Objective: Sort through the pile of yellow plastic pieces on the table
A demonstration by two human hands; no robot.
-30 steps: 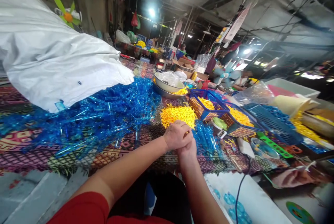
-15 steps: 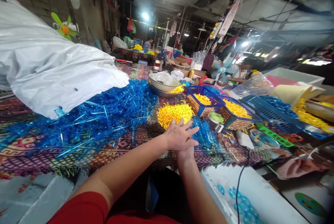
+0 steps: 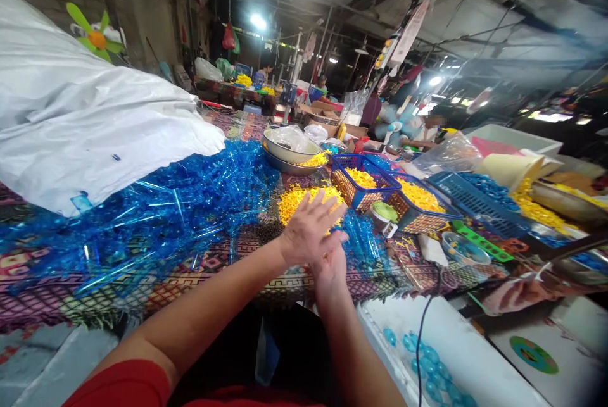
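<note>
One left hand (image 3: 308,230), fingers outstretched; one right hand (image 3: 330,271), grip indeterminable; far side, yellow pieces (image 3: 291,202), likely light, stiff; pinch mid-length.

1. The heap of small pieces (image 3: 295,199) was bright yellow, shading to orange.
2. The plastic pile (image 3: 190,198) was glossy, see-through blue.
3. The sack (image 3: 95,116) was white.
4. The cloth (image 3: 45,302) bore geometric motifs and crosshatching in red, purple, black and pale green.
5. The lattice basket (image 3: 380,193) was dark blue.
6. The perforated strip (image 3: 482,242) was vivid green.
7. The sleeve (image 3: 124,385) was plain red.
8. The fan (image 3: 97,40) had lime-green blades around an orange hub.
</note>
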